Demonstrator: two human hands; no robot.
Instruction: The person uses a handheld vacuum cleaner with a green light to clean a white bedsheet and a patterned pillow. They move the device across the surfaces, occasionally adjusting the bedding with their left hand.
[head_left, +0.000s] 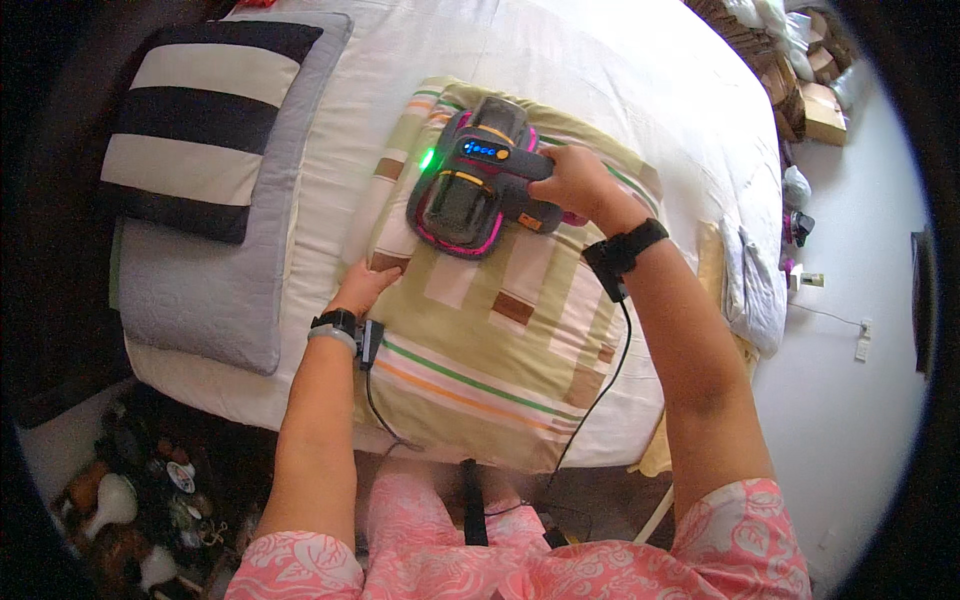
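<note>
A handheld mattress vacuum cleaner (476, 180), dark grey with magenta trim, lies on a folded patterned quilt (480, 352). Its small display is lit blue, and a green light glows at its left side. My right hand (577, 184) is closed around the vacuum's handle, right of its body. At the quilt's left edge, my left hand (365, 289) rests on the fabric near a brown patch, thumb towards the quilt. Whether it pinches the cloth is hard to tell. Both wrists wear black straps with cabled devices.
The quilt lies on a bed with a white sheet (600, 52). A striped black-and-cream cushion (202, 112) lies on a grey pad (202, 300) at the left. Folded cloths (750, 277) sit at the bed's right edge. Cardboard boxes (823, 112) stand beyond, upper right.
</note>
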